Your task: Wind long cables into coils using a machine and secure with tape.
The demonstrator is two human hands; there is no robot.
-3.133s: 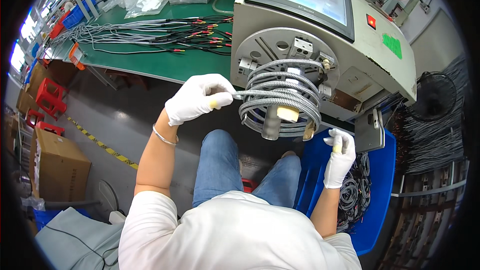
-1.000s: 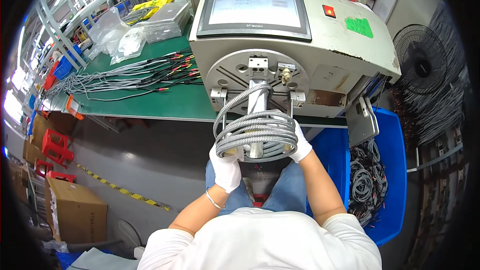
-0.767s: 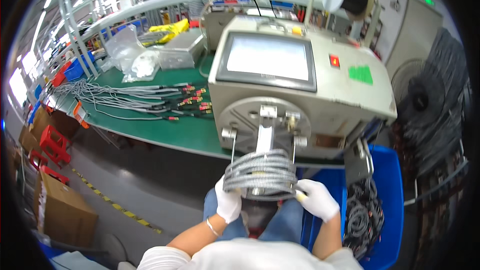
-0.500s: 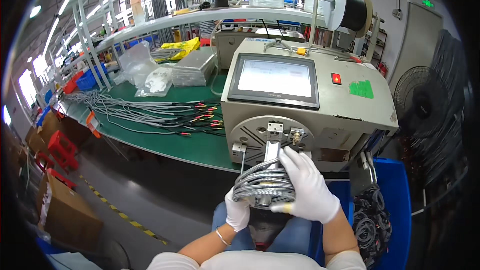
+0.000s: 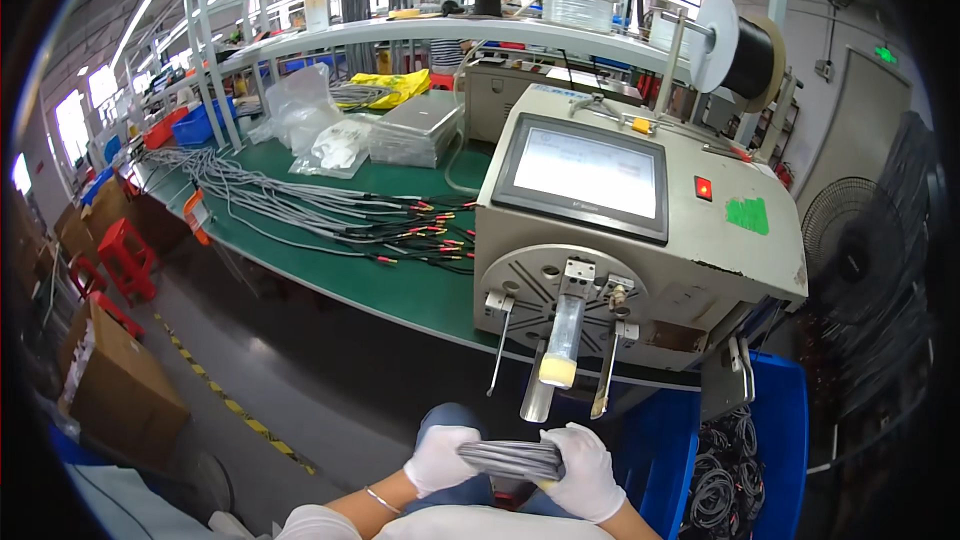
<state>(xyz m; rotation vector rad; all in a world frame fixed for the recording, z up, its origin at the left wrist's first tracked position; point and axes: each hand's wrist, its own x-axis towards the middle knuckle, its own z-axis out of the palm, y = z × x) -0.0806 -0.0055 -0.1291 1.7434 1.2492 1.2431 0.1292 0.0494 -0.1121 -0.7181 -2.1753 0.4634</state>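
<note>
A coil of grey cable (image 5: 512, 459) is held between my two gloved hands, just above my lap. My left hand (image 5: 441, 459) grips the coil's left end, its fingers wrapped round it. At the right end, my right hand (image 5: 582, 472) is closed on the same coil. Beyond the hands stands a beige winding machine (image 5: 690, 270), whose round slotted faceplate (image 5: 530, 285) carries several metal prongs around a central post (image 5: 564, 330) with a yellowish tip. No cable sits on these prongs. The coil is apart from them, nearer to me.
Many grey cables (image 5: 330, 215) with red-tipped ends lie on the green bench (image 5: 420, 295) left of the machine. A blue bin (image 5: 790, 440) holding coiled cables stands at the lower right. Clear plastic bags (image 5: 300, 110) lie farther back. A cardboard box (image 5: 125, 380) is on the floor at left.
The cable coil has come off the machine's prongs and moved down toward my lap in both hands. The view has shifted, so the machine appears farther right.
</note>
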